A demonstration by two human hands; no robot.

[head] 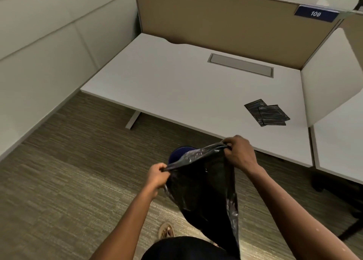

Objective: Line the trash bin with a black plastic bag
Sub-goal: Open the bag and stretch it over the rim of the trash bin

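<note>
Left hand (158, 174) and right hand (238, 150) each hold a grip pinched on the mouth edge of the black plastic bag (204, 185), stretching it taut above the carpet. The blue trash bin (179, 153) stands at the bag's 11 o'clock — mostly hidden behind it. Folded spare bags (267, 115) lie on the white worktop (176, 82) at 1 o'clock.

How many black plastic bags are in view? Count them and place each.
3. One black bag stretched between left hand and right hand; two folded bags overlapping on the desk.
</note>
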